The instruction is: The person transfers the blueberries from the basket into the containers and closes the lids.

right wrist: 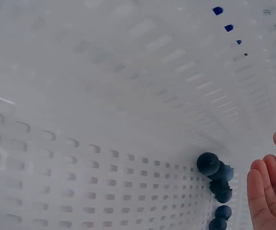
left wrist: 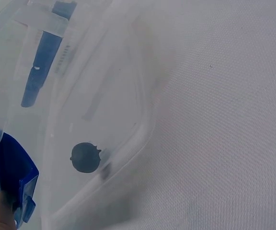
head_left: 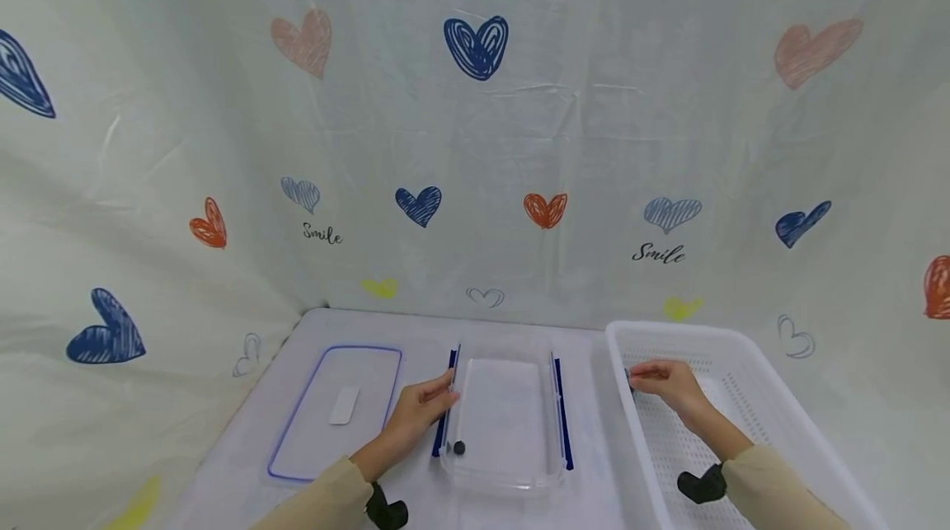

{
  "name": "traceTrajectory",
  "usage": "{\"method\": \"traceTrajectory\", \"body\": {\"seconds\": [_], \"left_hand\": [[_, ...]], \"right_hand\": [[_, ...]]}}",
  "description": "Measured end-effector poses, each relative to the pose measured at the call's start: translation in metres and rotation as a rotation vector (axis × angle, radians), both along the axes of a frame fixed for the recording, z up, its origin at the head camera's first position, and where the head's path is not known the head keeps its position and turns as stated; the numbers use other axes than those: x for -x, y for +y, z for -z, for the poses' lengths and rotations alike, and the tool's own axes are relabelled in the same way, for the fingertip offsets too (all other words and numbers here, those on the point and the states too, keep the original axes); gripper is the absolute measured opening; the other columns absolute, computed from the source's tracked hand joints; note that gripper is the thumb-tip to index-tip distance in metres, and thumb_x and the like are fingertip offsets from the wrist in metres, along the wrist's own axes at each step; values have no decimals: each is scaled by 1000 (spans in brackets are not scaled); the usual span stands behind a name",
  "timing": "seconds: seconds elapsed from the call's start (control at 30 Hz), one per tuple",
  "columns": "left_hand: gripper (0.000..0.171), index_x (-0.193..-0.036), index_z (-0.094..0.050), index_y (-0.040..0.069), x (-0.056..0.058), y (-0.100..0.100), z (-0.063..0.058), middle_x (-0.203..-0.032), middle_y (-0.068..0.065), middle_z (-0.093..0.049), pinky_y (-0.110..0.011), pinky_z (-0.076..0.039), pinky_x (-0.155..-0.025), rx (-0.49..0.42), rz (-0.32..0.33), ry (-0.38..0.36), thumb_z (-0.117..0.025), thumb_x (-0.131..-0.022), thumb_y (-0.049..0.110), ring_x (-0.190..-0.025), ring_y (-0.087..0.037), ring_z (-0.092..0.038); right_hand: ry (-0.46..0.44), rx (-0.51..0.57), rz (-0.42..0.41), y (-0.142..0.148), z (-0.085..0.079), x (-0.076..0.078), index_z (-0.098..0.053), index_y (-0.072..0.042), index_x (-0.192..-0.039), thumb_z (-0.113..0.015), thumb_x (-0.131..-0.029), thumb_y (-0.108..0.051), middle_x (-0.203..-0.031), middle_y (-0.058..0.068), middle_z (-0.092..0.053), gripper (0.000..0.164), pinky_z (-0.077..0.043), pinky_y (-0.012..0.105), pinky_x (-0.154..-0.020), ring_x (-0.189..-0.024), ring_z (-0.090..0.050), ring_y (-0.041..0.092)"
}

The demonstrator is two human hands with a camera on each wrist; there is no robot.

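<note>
a cluster of small, round, dark-blue blueberries (right wrist: 219, 184) lies inside a long white plastic basket with slotted walls (head_left: 675, 327), just beside the right hand (head_left: 668, 382), against the basket side nearer the left hand (head_left: 425, 408). the right hand reaches down into the basket with its fingers loosely extended and slightly bent, and in the right wrist view a gap shows between them and the berries, with no fruit visible in their hold. the left hand pinches the left edge of a see-through rectangular plastic container (head_left: 508, 415), its thumb on the blue plastic side latch (left wrist: 13, 167) there. one single dark blueberry (head_left: 459, 447) sits inside the container, in its near left corner, a little below the left fingers. a matching long blue latch (head_left: 564, 415) hangs out along the container's right side. between the right hand and the container stands the basket's left wall, with a strip of the white covered table (head_left: 586, 406) beyond it. to the left of the container a clear rounded lid with a blue rim (head_left: 378, 377) lies flat, a small white rectangle (head_left: 345, 405) showing at its middle; the beige left sleeve (head_left: 322, 497) passes over its near right corner. behind everything hangs a pale sheet printed with coloured hearts (head_left: 505, 134).
</note>
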State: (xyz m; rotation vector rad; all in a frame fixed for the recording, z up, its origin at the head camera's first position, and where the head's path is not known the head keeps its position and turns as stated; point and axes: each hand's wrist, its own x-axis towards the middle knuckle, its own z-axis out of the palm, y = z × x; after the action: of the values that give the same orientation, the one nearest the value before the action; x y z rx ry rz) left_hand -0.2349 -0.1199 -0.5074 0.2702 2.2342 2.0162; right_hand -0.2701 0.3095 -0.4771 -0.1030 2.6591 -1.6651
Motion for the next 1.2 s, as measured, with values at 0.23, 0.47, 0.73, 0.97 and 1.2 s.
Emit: {"method": "traceTrajectory", "body": {"seconds": [0.23, 0.47, 0.73, 0.97, 1.2], "left_hand": [[60, -135, -43, 2, 0, -2, 0, -138, -14, -40, -29, -44, -93, -9, 3, -4, -64, -87, 29, -125, -32, -38], [61, -135, -43, 4, 0, -1, 2, -138, -14, -40, -29, -44, -92, -14, 8, -7, -65, -86, 31, -125, -31, -39], [59, -136, -43, 5, -1, 0, 1, -139, -14, -40, -30, -43, -93, -21, 14, -6, -64, -86, 31, -125, -31, -40], [61, -135, -43, 4, 0, 0, 1, -137, -15, -41, -30, -44, -92, -20, 11, -5, -65, -85, 31, -124, -32, -40], [59, -135, -43, 2, 0, 0, 1, -138, -17, -40, -29, -45, -91, -40, 19, -13, -65, -86, 27, -124, -31, -41]], "right_hand": [[9, -30, 20, -2, 17, 2, -65, 11, -96, -72, -76, -2, -89, 17, -68, 25, -51, 20, -68, -78, -63, 13], [-45, -96, 83, -4, 29, -1, -67, 7, -94, -74, -76, -6, -85, 12, -68, 23, -50, 23, -68, -77, -63, 16], [-30, -122, 122, -2, 37, 0, -67, 7, -93, -73, -73, -2, -83, 12, -69, 22, -52, 25, -68, -75, -64, 16], [-21, -171, 159, -1, 44, 2, -68, 6, -90, -74, -71, 0, -80, 11, -68, 21, -53, 34, -69, -72, -64, 18], [1, -209, 174, -3, 48, 2, -68, 7, -87, -73, -69, 5, -75, 10, -67, 19, -54, 32, -64, -67, -63, 18]]}}
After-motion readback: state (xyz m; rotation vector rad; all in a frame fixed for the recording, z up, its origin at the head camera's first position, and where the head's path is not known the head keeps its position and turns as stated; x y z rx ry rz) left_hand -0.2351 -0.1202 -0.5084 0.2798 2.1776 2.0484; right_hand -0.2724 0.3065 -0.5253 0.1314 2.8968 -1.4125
